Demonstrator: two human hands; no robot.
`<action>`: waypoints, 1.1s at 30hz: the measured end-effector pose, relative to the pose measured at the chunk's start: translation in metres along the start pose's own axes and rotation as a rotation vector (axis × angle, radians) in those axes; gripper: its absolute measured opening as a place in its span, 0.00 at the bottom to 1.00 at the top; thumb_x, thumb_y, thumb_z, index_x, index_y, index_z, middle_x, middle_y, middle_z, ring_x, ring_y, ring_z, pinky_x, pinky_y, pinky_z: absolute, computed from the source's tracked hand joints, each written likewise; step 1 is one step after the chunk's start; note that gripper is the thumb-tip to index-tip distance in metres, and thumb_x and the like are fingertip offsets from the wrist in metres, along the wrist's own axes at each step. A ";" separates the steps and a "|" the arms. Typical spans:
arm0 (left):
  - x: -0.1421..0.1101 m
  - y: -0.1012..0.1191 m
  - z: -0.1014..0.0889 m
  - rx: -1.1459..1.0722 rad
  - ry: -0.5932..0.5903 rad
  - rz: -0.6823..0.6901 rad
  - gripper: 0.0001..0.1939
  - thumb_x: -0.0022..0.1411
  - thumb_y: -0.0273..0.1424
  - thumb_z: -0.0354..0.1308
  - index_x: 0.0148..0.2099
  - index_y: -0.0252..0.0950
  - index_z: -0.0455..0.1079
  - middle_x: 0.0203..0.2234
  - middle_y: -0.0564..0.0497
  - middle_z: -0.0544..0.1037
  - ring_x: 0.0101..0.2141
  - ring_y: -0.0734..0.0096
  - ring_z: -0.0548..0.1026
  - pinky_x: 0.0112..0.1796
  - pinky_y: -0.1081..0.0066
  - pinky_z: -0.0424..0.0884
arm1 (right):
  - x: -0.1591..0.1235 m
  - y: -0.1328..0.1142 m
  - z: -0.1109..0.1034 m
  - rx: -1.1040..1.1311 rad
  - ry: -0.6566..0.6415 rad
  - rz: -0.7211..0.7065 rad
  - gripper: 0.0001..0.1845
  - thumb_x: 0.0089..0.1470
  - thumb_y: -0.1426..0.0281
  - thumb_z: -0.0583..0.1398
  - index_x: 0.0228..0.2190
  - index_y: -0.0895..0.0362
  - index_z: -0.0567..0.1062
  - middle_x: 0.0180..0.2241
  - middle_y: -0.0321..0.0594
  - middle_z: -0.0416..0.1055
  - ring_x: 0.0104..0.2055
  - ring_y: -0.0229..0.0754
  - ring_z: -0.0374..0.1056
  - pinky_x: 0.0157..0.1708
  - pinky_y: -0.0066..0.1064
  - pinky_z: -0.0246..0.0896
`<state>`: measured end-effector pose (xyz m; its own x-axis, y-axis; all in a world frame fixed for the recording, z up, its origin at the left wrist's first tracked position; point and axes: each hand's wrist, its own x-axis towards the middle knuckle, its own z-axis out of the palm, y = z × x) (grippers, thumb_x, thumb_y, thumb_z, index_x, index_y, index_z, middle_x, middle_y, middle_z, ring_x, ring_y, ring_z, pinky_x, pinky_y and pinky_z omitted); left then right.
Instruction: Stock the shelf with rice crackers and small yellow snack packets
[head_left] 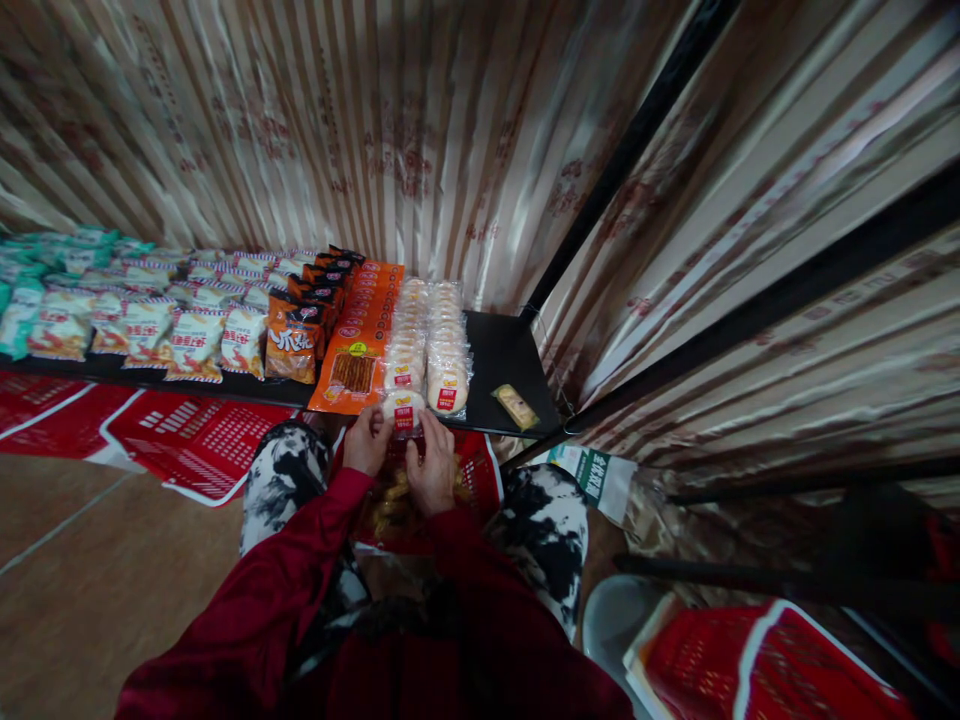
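A: ok so what's the grip doing here?

B: Grasping, both sides. The left hand (367,442) and right hand (433,470) have a clear cracker packet (403,412) pinched between them, fingertips at either side of it.

A: And where's that packet sitting?

B: At the front edge of the black shelf (491,345), at the near end of the left cracker row (407,335). Can't tell if it's actually touching the shelf, tbh. The right cracker row (448,340) is just beside it.

A: What else is around?

B: Big orange bag (356,345) lying flat left of the rows, then brown-orange packets (291,345) and a bunch of white snack bags (196,343). One small yellowish packet (515,407) lies off to the right. There's also a red basket (489,470) under the hands, with yellowish stuff inside, too blurry to name.
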<state>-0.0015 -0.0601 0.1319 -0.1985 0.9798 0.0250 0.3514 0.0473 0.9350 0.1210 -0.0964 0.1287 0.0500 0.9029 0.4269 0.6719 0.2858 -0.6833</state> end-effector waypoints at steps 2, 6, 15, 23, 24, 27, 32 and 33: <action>0.003 0.005 0.000 0.033 -0.005 0.010 0.14 0.56 0.35 0.53 0.44 0.35 0.66 0.30 0.52 0.75 0.28 0.74 0.73 0.34 0.72 0.71 | 0.003 -0.001 -0.001 -0.035 0.006 -0.008 0.26 0.53 0.74 0.50 0.55 0.64 0.63 0.56 0.49 0.62 0.58 0.47 0.55 0.57 0.44 0.51; 0.013 0.013 0.001 0.142 0.053 0.075 0.14 0.56 0.32 0.54 0.44 0.33 0.68 0.33 0.49 0.73 0.28 0.74 0.71 0.34 0.71 0.70 | 0.008 -0.003 0.000 0.011 0.002 0.028 0.27 0.53 0.74 0.50 0.55 0.63 0.63 0.57 0.51 0.59 0.54 0.45 0.61 0.55 0.40 0.57; 0.024 0.014 0.005 0.226 0.104 0.104 0.12 0.55 0.30 0.56 0.43 0.31 0.71 0.32 0.49 0.70 0.29 0.72 0.70 0.36 0.70 0.70 | 0.014 -0.004 0.007 0.162 -0.020 0.089 0.28 0.53 0.74 0.49 0.56 0.61 0.62 0.60 0.52 0.54 0.41 0.39 0.70 0.41 0.30 0.69; 0.030 0.018 0.006 0.310 0.112 0.116 0.12 0.56 0.31 0.55 0.43 0.33 0.70 0.33 0.47 0.70 0.34 0.66 0.71 0.39 0.65 0.69 | 0.020 -0.003 0.010 0.141 -0.016 0.087 0.28 0.53 0.74 0.49 0.56 0.65 0.61 0.59 0.54 0.54 0.44 0.41 0.69 0.45 0.33 0.68; 0.031 0.019 0.006 0.312 0.112 0.118 0.12 0.57 0.30 0.54 0.43 0.32 0.70 0.33 0.46 0.70 0.34 0.66 0.71 0.40 0.65 0.69 | 0.021 -0.003 0.011 0.134 -0.017 0.083 0.28 0.53 0.74 0.49 0.56 0.65 0.61 0.60 0.54 0.53 0.45 0.41 0.69 0.46 0.33 0.68; 0.033 0.018 0.007 0.321 0.111 0.112 0.13 0.57 0.30 0.54 0.44 0.31 0.69 0.34 0.45 0.71 0.35 0.66 0.71 0.41 0.65 0.69 | 0.022 -0.002 0.012 0.107 -0.031 0.072 0.29 0.53 0.75 0.49 0.57 0.66 0.60 0.60 0.54 0.52 0.49 0.43 0.67 0.49 0.34 0.66; 0.035 0.015 0.009 0.354 0.115 0.113 0.12 0.57 0.30 0.53 0.43 0.32 0.69 0.33 0.44 0.73 0.37 0.64 0.72 0.41 0.64 0.69 | 0.020 0.002 0.016 0.066 -0.027 0.038 0.30 0.52 0.75 0.50 0.58 0.61 0.60 0.61 0.50 0.52 0.58 0.46 0.58 0.53 0.38 0.62; 0.035 0.013 0.009 0.360 0.119 0.121 0.12 0.57 0.30 0.53 0.43 0.32 0.69 0.33 0.44 0.73 0.37 0.63 0.72 0.41 0.63 0.69 | 0.020 0.002 0.017 0.067 -0.027 0.033 0.30 0.52 0.76 0.50 0.57 0.60 0.60 0.61 0.50 0.52 0.59 0.46 0.58 0.53 0.38 0.62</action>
<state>0.0049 -0.0229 0.1419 -0.2335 0.9540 0.1879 0.6727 0.0190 0.7397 0.1110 -0.0725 0.1253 0.0502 0.9203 0.3880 0.6189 0.2762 -0.7353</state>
